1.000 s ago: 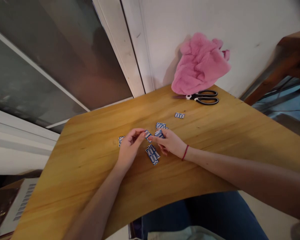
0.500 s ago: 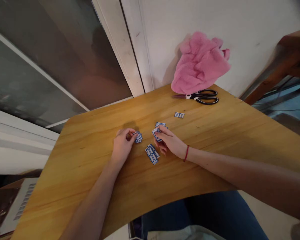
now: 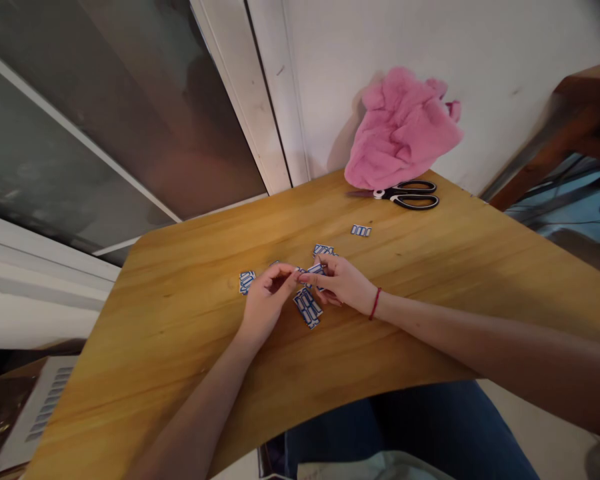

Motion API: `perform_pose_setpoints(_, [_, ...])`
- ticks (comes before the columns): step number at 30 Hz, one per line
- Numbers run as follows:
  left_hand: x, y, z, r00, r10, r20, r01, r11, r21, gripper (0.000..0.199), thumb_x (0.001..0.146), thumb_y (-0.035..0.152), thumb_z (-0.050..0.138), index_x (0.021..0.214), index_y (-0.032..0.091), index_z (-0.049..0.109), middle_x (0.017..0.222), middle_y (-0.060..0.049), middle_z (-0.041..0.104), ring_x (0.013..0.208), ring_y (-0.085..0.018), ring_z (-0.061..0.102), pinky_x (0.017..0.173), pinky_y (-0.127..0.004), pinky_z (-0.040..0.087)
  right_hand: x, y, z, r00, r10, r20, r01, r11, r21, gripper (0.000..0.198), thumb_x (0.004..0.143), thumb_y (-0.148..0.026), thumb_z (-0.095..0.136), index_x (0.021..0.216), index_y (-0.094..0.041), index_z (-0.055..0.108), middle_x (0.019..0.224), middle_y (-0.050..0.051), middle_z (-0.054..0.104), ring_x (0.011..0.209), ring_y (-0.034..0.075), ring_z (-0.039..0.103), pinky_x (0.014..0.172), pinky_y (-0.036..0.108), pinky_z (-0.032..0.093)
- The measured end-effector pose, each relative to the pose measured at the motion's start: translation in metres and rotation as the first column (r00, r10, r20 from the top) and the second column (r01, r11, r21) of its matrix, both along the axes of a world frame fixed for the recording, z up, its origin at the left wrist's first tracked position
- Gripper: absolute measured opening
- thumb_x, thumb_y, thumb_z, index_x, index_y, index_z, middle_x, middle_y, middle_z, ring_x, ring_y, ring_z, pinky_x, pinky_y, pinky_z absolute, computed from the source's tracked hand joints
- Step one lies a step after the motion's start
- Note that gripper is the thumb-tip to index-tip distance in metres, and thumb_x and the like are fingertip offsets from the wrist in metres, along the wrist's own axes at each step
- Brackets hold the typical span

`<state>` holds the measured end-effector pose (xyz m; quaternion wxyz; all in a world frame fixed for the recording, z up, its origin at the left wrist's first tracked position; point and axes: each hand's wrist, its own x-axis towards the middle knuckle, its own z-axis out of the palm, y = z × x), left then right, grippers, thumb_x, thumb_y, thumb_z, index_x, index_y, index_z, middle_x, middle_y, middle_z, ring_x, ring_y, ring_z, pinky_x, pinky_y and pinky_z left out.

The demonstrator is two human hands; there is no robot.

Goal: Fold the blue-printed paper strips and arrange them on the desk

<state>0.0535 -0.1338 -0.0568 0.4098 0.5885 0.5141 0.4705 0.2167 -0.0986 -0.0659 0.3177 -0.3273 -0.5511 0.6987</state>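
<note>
Small blue-and-white paper cards lie about both hands. My right hand [image 3: 347, 285] is closed round a few of these cards [image 3: 315, 269], held between thumb and fingers. My left hand [image 3: 267, 300] is pinched at the near end of them, its fingertips meeting those of my right hand; a card edge shows there. Just below the hands lies a stack of cards [image 3: 308, 309]. To the left of my left hand is a second small pile [image 3: 247, 282], partly covered by that hand. Another pile [image 3: 324, 250] sits behind my right fingers.
A lone piece with blue-and-white bars [image 3: 361, 231] lies farther back on the wooden table [image 3: 190, 340]. Black-handled scissors [image 3: 405, 195] rest near the back edge, against a pink fluffy cloth [image 3: 405, 127] by the wall. A glass-panelled door [image 3: 170, 100] borders the table's back left.
My left hand has moved right, from over the left cards to meet my right hand. A small pile it covered now shows at the left. My right hand has barely moved.
</note>
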Motion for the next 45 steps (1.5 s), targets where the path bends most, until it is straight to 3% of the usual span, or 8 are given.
perform_pose_setpoints(3, [-0.001,0.000,-0.001,0.998,0.039,0.040,-0.038,0.999,-0.019,0.017,0.079,0.035,0.064,0.078,0.018,0.064,0.071,0.001,0.062,0.064,-0.010,0.051,0.062,-0.022,0.041,0.000,0.001,0.000,1.000,-0.013,-0.014,0.012,0.998,-0.059,0.034,0.080,-0.043,0.061,0.074,-0.020,0.037,0.037,-0.014,0.034,0.025,0.002,0.025,0.025,0.013,0.018])
perform_pose_setpoints(7, [-0.009,0.001,0.002,0.988,0.133,0.084,-0.133,0.991,0.002,0.019,0.076,0.036,0.067,0.075,0.017,0.064,0.066,0.001,0.061,0.062,-0.009,0.051,0.061,-0.022,0.042,0.000,0.002,0.000,0.996,-0.052,-0.079,0.042,0.992,-0.121,0.021,0.089,-0.037,0.047,0.082,-0.017,0.048,0.045,-0.012,0.036,0.028,0.001,0.023,0.027,0.013,0.021])
perform_pose_setpoints(16, [0.007,-0.005,0.003,0.996,0.072,-0.045,-0.073,0.997,-0.029,0.025,0.070,0.037,0.071,0.065,0.016,0.058,0.060,0.002,0.055,0.057,-0.009,0.046,0.054,-0.021,0.037,0.001,-0.003,0.005,0.999,-0.039,0.012,0.039,0.999,0.015,0.030,0.088,-0.041,0.047,0.082,-0.014,0.057,0.045,-0.008,0.039,0.031,0.002,0.027,0.030,0.017,0.019])
perform_pose_setpoints(23, [0.001,-0.006,-0.001,0.977,0.138,-0.162,-0.130,0.990,0.061,0.022,0.078,0.035,0.064,0.067,0.018,0.055,0.061,0.003,0.051,0.059,-0.010,0.044,0.057,-0.023,0.035,0.003,-0.009,0.009,0.981,0.044,0.190,-0.114,0.920,0.375,0.026,0.092,-0.034,0.044,0.101,-0.014,0.058,0.060,-0.004,0.048,0.047,0.004,0.039,0.045,0.017,0.032])
perform_pose_setpoints(26, [-0.006,-0.006,0.001,0.978,0.151,-0.141,-0.141,0.987,0.080,0.021,0.085,0.038,0.056,0.078,0.019,0.056,0.070,0.001,0.054,0.067,-0.011,0.048,0.063,-0.024,0.038,0.019,0.019,0.018,0.959,-0.076,0.272,-0.066,0.876,0.477,0.023,0.093,-0.024,0.041,0.109,-0.015,0.056,0.072,-0.001,0.056,0.057,0.006,0.050,0.053,0.018,0.038])
perform_pose_setpoints(30, [-0.014,-0.005,0.003,0.930,0.160,-0.332,-0.112,0.981,0.158,0.016,0.086,0.037,0.055,0.087,0.021,0.058,0.076,0.000,0.056,0.069,-0.013,0.047,0.065,-0.026,0.037,0.061,0.071,0.036,0.790,-0.367,0.492,0.123,0.880,0.458,0.019,0.086,-0.022,0.053,0.104,-0.014,0.053,0.064,-0.001,0.058,0.046,0.007,0.043,0.043,0.019,0.032])
perform_pose_setpoints(36, [-0.013,-0.004,0.004,0.763,0.025,-0.645,0.162,0.960,0.230,0.016,0.083,0.038,0.061,0.082,0.022,0.063,0.079,-0.002,0.061,0.082,-0.019,0.050,0.076,-0.032,0.038,0.102,0.102,0.042,0.583,-0.360,0.729,-0.111,0.853,0.510,0.024,0.082,-0.033,0.058,0.072,-0.013,0.066,0.057,0.002,0.061,0.044,0.005,0.039,0.047,0.022,0.029])
perform_pose_setpoints(45, [-0.011,-0.006,-0.001,0.652,-0.045,-0.757,0.179,0.979,0.097,0.033,0.076,0.047,0.066,0.093,0.020,0.057,0.087,-0.004,0.057,0.085,-0.021,0.049,0.076,-0.034,0.040,0.093,0.091,0.040,0.227,-0.613,0.757,-0.114,0.755,0.646,0.041,0.083,-0.049,0.055,0.107,-0.016,0.063,0.087,0.010,0.064,0.076,0.021,0.058,0.064,0.031,0.039])
